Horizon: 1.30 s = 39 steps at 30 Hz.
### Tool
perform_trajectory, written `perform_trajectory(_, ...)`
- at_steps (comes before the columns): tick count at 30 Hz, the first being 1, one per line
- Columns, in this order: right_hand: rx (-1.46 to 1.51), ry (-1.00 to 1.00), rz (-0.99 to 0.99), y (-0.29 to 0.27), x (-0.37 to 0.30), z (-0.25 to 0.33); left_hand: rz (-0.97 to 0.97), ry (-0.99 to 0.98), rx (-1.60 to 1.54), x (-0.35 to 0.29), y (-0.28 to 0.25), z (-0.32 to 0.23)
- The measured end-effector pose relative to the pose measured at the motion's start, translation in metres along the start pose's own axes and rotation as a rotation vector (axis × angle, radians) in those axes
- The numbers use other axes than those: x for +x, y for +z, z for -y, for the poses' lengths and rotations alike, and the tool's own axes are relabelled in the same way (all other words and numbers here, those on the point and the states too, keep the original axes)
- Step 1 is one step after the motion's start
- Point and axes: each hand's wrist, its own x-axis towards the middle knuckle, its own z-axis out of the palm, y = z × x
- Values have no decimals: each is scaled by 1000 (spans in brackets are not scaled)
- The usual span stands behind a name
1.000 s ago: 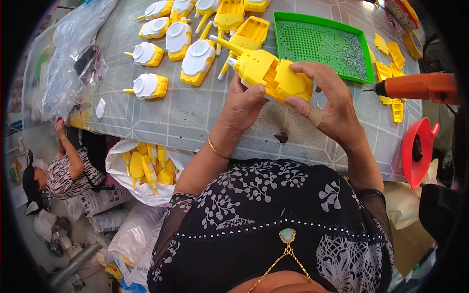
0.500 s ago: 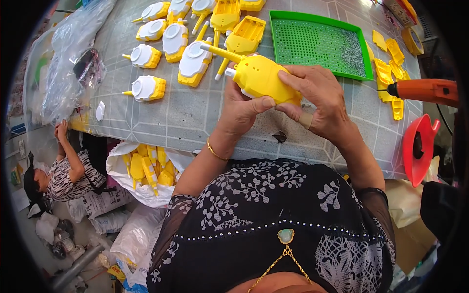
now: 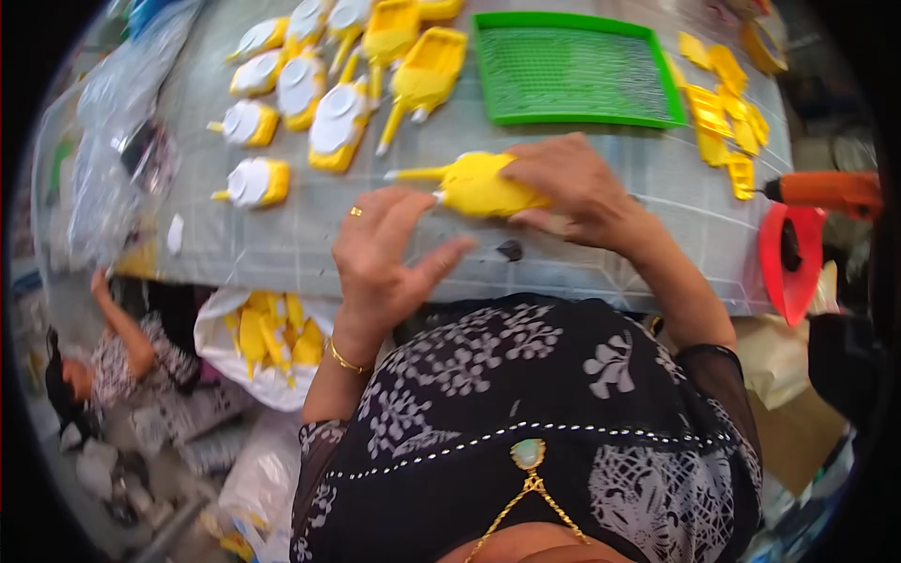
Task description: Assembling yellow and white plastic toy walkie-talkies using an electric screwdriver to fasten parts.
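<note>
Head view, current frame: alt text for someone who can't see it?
A person's right hand grips a yellow casing over a grey table, the left hand open beside it. Beyond lie white-and-yellow units and a green tray; an orange tool is at right.

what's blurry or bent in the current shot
Head view: motion blur softens the left hand, right hand and yellow casing; head view: the texture inside the green tray smears; head view: fisheye distortion bows the edge of the table; head view: the pendant looks sharper.
</note>
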Motion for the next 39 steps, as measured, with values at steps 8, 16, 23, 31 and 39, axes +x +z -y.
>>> perform_trajectory(8, -238, -32, -523, -69, -43, 45, 199, 197, 117, 10, 57, 24)
perform_trajectory(16, 220, 397, -1271, -143, -83, 8, 101, 205, 37, 17, 73, 22)
perform_trajectory(23, 609, 351, -921, -141, -26, -14, 89, 202, 45, 20, 76, 17)
perform_trajectory(31, 837, 333, -1068, -70, 51, -48, 60, 212, 73, 15, 78, 26)
perform_trajectory(39, 828, 297, -1024, -54, 72, -69, 46, 197, 43, 20, 78, 28)
